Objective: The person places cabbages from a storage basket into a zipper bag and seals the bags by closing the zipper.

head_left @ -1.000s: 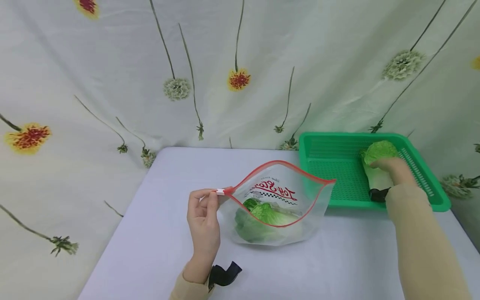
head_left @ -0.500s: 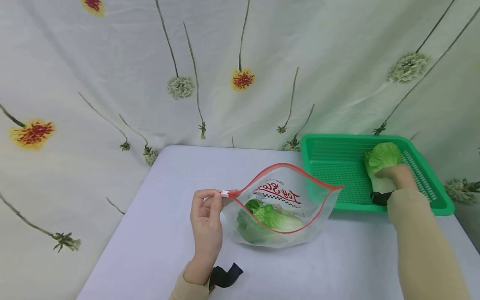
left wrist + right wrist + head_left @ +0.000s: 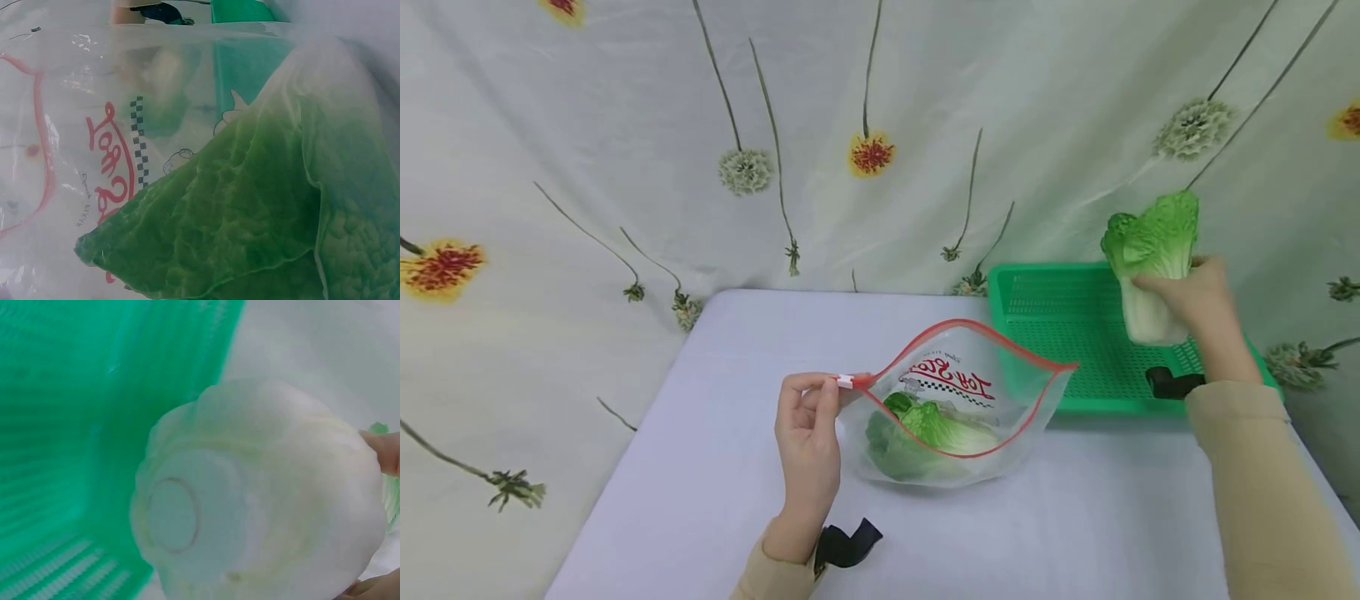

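My left hand (image 3: 808, 442) pinches the white slider at the left corner of a clear zip bag (image 3: 1030, 425) with a red-edged mouth. The bag's mouth gapes, and a napa cabbage (image 3: 936, 429) lies inside; its green leaves (image 3: 237, 206) fill much of the left wrist view through the plastic. My right hand (image 3: 1202, 300) grips a second napa cabbage (image 3: 1153, 250) round its pale lower part, leaves upward, above the green basket (image 3: 1060, 400). In the right wrist view the white base of that cabbage (image 3: 250, 500) hides most of the hand.
The basket stands at the back right of the white-covered table (image 3: 715, 392), with the bag's right corner overlapping its left front in the head view. A flower-printed cloth (image 3: 805, 83) hangs behind. Black straps (image 3: 850, 546) sit at both wrists.
My right hand has lifted the second napa cabbage up out of the basket, tipping its leaves upright. The left hand keeps its pinch on the bag's slider.
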{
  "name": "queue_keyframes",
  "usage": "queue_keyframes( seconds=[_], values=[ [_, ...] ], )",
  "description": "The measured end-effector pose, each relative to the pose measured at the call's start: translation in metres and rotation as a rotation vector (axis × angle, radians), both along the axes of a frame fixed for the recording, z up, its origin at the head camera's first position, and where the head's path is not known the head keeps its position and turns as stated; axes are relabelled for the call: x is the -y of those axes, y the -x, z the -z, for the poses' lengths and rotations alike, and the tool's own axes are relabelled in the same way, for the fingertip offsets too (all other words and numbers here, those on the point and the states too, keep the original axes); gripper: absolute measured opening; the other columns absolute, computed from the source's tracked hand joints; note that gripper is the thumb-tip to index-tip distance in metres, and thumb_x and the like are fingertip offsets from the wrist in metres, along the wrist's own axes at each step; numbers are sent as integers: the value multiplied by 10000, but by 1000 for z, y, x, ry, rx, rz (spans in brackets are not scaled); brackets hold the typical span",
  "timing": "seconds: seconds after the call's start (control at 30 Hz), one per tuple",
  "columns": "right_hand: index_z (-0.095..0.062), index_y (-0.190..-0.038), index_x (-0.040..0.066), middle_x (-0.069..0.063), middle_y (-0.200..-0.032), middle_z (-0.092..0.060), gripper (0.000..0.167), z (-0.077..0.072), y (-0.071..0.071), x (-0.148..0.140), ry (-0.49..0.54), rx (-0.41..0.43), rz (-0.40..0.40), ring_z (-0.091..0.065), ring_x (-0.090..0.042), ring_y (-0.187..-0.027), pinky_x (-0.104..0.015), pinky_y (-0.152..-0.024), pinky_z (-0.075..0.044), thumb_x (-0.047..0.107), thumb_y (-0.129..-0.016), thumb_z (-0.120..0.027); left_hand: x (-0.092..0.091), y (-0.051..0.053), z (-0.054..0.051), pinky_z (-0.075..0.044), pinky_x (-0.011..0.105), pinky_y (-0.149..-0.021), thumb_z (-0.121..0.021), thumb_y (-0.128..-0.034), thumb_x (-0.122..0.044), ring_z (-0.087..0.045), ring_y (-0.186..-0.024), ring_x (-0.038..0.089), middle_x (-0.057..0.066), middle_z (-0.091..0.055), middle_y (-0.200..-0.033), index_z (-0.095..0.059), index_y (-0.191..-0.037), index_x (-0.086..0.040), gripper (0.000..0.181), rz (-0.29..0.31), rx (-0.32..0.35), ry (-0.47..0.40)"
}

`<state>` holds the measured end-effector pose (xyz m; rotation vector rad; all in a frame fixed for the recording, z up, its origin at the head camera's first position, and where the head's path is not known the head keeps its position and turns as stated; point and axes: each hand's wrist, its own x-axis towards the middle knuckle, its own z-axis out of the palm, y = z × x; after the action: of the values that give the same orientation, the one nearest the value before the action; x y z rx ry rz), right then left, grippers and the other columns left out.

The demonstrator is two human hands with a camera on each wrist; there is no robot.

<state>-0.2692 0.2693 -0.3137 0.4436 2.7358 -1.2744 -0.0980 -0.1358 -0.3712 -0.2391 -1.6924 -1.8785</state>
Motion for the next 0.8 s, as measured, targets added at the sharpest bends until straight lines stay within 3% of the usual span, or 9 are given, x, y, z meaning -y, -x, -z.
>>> queue_keyframes(
  seconds=[0.17,0.27,0.33,0.43,0.5,0.53,0.63,0.8],
  values=[
    [22,-1565,56,-302,-1557,-182,1077,-39,-20,34,93,-172,-69,-339,-456,-1327,-625,-999,-404,599,-875,-602,-1,1,-1,-548,245,-930,-479,-1033,-70,-729,-943,102,-64,-754,-932,-480,-1024,80,150,-14,9,-11],
    [-86,-1552,162,-114,-1477,-369,918,-61,-41,57,191,-282,-116,-441,-245,-1256,-399,-970,-460,487,-902,-648,-1,2,-1,-551,243,-924,-481,-1030,-62,-730,-930,98,-64,-753,-927,-486,-1019,73,136,-12,2,-19],
    [-192,-1506,194,-14,-1387,-450,772,-74,-59,74,359,-401,-174,-488,-151,-1185,-270,-910,-467,319,-921,-679,-2,3,-1,-554,242,-917,-486,-1029,-65,-730,-918,93,-66,-754,-927,-506,-1019,36,103,-3,-5,-32],
    [-322,-1456,155,-11,-1327,-515,679,-86,-85,100,662,-623,-377,-535,-150,-1157,-207,-866,-487,-3,-882,-648,-1,4,-1,-553,234,-911,-484,-1028,-56,-731,-910,88,-68,-756,-937,-519,-1024,7,72,3,-17,-40],
    [-370,-1450,129,-66,-1365,-508,757,-88,-99,119,834,-685,-554,-536,-197,-1198,-237,-923,-502,-175,-798,-605,-1,4,0,-553,234,-910,-482,-1027,-52,-729,-910,85,-71,-757,-942,-523,-1021,1,67,2,-21,-46],
    [-373,-1458,116,-90,-1384,-498,803,-86,-104,128,864,-692,-642,-536,-214,-1213,-265,-946,-509,-224,-765,-596,-1,4,0,-552,233,-911,-482,-1028,-54,-728,-913,85,-74,-757,-946,-524,-1019,1,70,-3,-19,-42],
    [-326,-1487,130,-80,-1414,-470,894,-76,-118,151,770,-599,-819,-553,-226,-1221,-329,-977,-523,-233,-742,-660,-2,3,0,-551,229,-908,-488,-1028,-66,-727,-907,78,-84,-754,-934,-524,-1010,3,79,-16,-6,-47],
    [-378,-1423,164,29,-1340,-550,761,-54,-127,166,310,-383,-980,-588,-146,-1210,-340,-1015,-502,16,-793,-779,-3,1,1,-524,161,-781,-508,-1028,-101,-664,-813,-2,-130,-710,-859,-538,-1002,-72,49,-39,34,-82]
  ],
)
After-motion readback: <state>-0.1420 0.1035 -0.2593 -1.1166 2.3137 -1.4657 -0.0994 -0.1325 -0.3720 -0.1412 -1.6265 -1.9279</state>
